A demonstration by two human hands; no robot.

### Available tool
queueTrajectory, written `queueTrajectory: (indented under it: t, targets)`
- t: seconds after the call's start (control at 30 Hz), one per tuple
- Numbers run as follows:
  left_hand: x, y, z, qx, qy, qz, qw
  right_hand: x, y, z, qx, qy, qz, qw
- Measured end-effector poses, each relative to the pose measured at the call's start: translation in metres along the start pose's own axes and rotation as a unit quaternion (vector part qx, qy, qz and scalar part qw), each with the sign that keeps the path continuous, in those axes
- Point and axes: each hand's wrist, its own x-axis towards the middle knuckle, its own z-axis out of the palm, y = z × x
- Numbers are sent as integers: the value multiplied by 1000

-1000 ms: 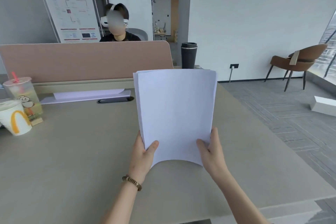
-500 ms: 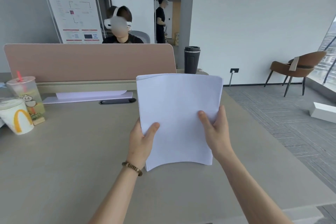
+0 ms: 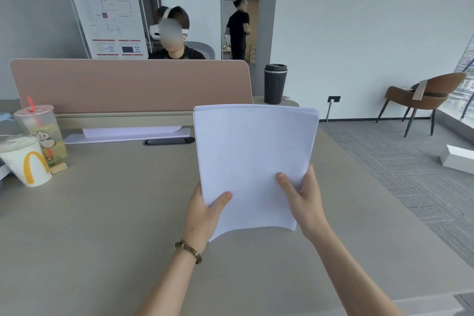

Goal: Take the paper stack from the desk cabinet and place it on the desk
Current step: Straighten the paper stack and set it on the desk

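A white paper stack (image 3: 252,156) is held above the grey desk (image 3: 102,226), tilted up with its near edge curled slightly off the surface. My left hand (image 3: 204,215) grips the stack's lower left edge, thumb on top, a bracelet on the wrist. My right hand (image 3: 304,200) grips the lower right edge, thumb pressed on the top sheet. The desk cabinet is not in view.
Two drink cups (image 3: 27,159) stand at the desk's left edge. A pink divider screen (image 3: 128,84) runs along the back, with a black tumbler (image 3: 275,84) at its right end. A person sits behind the screen. A brown chair (image 3: 423,97) and a white box (image 3: 459,159) are on the floor to the right.
My right hand slid up the stack's right edge from the bottom corner. The stack dropped a little lower and further out over the desk. A standing person came into view behind.
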Motion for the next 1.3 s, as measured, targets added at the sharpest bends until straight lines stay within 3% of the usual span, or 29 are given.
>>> queueTrajectory:
  t: [0.13, 0.27, 0.57, 1.3]
  targets:
    - [-8, -16, -9, 59, -57, -31, 996, -12, 27, -4, 3, -34, 35, 999]
    - [-8, -18, -7, 95, -56, -26, 994, -20, 43, -5, 16, -55, 62, 996]
    - [-2, -3, 26, 130, -80, 4, 988, -4, 39, -33, -16, 29, 98, 995]
    - [58, -24, 196, 189, -126, -70, 971, 120, 68, -161, -195, 67, 118, 971]
